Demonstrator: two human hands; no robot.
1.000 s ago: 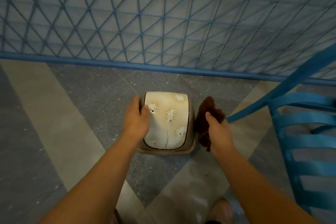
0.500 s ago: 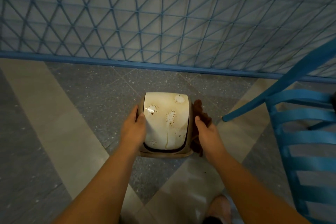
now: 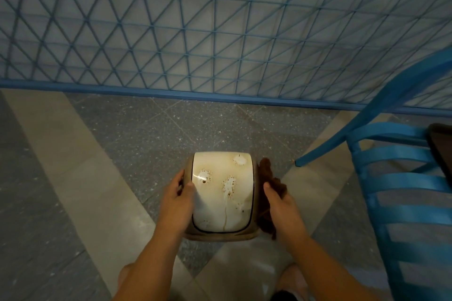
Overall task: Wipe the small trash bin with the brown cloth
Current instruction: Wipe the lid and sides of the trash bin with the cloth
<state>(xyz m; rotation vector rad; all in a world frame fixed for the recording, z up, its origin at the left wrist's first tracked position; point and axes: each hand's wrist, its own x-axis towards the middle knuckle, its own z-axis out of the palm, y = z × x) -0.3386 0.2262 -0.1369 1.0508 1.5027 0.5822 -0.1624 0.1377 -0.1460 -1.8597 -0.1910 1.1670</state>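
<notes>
Right hand (image 3: pixel 281 205), fingers clamped on the brown cloth (image 3: pixel 269 178), has closed against the small trash bin (image 3: pixel 223 197) at 3 o'clock, starting the side wipe, while left hand (image 3: pixel 176 200) grips at 9.

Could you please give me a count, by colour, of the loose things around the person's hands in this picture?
Cream and tan: 1, the small trash bin
Brown: 1, the brown cloth
Blue: 1, the chair
Total: 3

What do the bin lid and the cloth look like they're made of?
The bin lid: likely glossy cream plastic, given its bright glare spot; brown stains mark it. The brown cloth: soft fabric, matte and crumpled, bunched in the right hand against the bin's side.
</notes>
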